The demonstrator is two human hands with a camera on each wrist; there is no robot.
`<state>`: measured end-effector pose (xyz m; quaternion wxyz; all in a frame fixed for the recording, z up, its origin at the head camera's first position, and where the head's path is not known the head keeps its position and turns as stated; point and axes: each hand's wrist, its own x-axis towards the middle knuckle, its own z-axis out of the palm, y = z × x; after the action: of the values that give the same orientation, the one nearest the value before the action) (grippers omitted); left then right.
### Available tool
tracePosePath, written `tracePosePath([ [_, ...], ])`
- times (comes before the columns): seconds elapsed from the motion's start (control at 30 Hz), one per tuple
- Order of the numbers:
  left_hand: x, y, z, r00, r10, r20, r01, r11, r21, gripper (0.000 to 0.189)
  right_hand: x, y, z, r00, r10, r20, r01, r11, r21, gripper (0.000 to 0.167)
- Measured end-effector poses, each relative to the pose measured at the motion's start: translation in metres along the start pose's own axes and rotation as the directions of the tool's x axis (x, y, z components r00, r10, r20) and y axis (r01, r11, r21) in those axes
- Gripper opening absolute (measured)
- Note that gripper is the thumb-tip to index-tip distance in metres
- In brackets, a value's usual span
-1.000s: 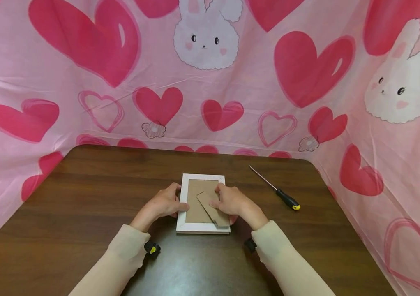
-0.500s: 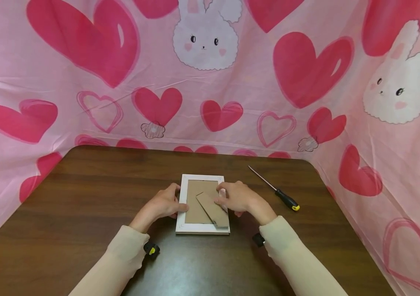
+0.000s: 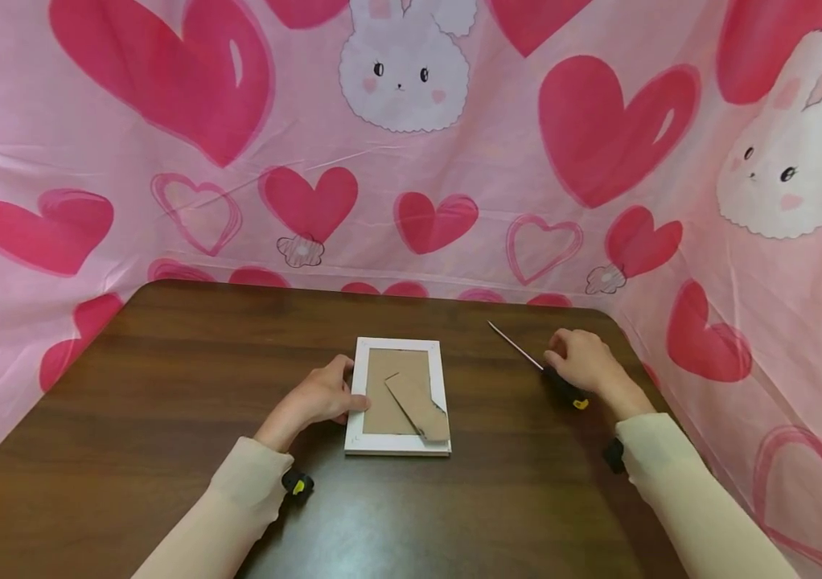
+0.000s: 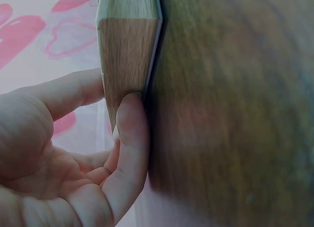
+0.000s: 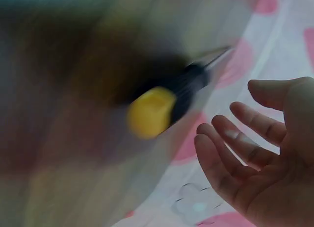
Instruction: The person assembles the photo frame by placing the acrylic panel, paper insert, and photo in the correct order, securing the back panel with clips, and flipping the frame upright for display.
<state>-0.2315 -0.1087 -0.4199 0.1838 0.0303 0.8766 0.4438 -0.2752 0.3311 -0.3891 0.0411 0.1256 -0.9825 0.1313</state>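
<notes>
A white picture frame (image 3: 396, 445) lies back side up on the table, with a brown backing board (image 3: 389, 362) and a slanted cardboard stand (image 3: 421, 406) showing. My left hand (image 3: 320, 394) grips its left edge, thumb on top and fingers at the side. In the left wrist view the fingers (image 4: 131, 134) meet the frame's wood-grain edge (image 4: 128, 50). To the right, my right hand (image 3: 585, 362) hovers over the black handle of a screwdriver (image 3: 515, 346). The right wrist view shows those fingers (image 5: 240, 143) loosely spread, apart from the yellow-ended screwdriver (image 5: 152, 112), which is blurred.
The dark wooden table (image 3: 187, 418) carries the frame and the screwdriver. A pink cloth (image 3: 447, 161) with hearts and rabbits hangs along the table's back and sides. Black straps with small devices sit at both wrists.
My right hand has let go of the frame's right side and moved right to the screwdriver handle. The left hand and the frame have stayed put.
</notes>
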Motion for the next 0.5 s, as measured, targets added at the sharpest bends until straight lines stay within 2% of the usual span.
tracePosePath([
  [0.17, 0.0, -0.001, -0.001, 1.0, 0.007, 0.0, -0.007, 1.0, -0.007, 0.068, -0.006, 0.017, 0.003, 0.998, 0.013, 0.066, -0.014, 1.0, 0.004, 0.022],
  [0.5, 0.002, 0.0, 0.001, 1.0, 0.01, 0.001, -0.01, 1.0, -0.018, 0.065, -0.014, 0.018, 0.018, 0.993, -0.024, 0.117, 0.024, 1.0, -0.002, 0.031],
])
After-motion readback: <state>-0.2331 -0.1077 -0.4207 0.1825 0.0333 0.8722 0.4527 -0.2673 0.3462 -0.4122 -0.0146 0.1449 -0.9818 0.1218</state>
